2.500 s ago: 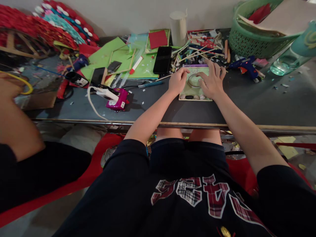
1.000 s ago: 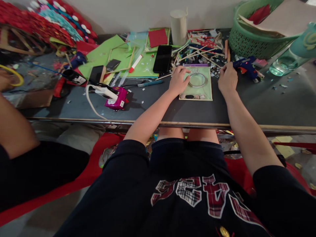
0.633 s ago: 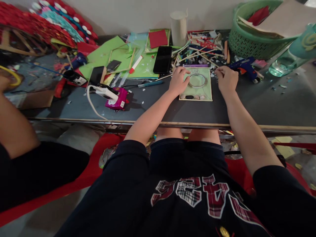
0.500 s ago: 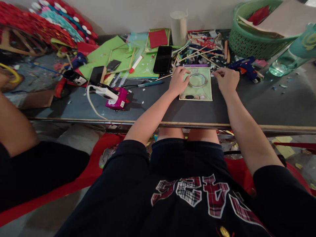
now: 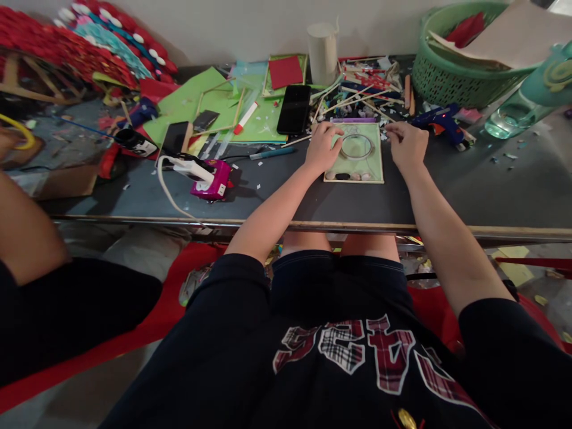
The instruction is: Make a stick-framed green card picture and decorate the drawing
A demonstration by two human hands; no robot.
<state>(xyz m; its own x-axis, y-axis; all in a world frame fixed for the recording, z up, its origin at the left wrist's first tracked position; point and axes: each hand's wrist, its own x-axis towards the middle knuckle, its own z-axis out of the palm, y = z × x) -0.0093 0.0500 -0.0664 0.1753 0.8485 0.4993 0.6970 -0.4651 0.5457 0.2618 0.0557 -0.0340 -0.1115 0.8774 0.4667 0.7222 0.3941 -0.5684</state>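
On the dark tabletop in front of me lies a pale green panel (image 5: 375, 164) with a thin wooden rim. A round ring (image 5: 370, 149) lies on it, and several small pebbles (image 5: 343, 176) line its near edge. My left hand (image 5: 322, 146) lies at the panel's left edge, thumb apart from the curved fingers, holding nothing that I can see. Just off the panel's right edge, my right hand (image 5: 409, 143) has thumb and fingertips pressed together. Whatever may be between them is too small to make out.
Behind the panel are a black phone (image 5: 294, 109), a white cylinder (image 5: 322, 52) and scattered sticks (image 5: 357, 98). A blue glue gun (image 5: 447, 124), a green basket (image 5: 447, 77) and a water bottle (image 5: 513, 101) stand right. A purple power adapter (image 5: 213, 182) sits left, near a co-worker's arm (image 5: 31, 226).
My right hand has shifted very slightly, its fingertips staying by the panel's upper right edge. My left hand and the panel look unmoved.
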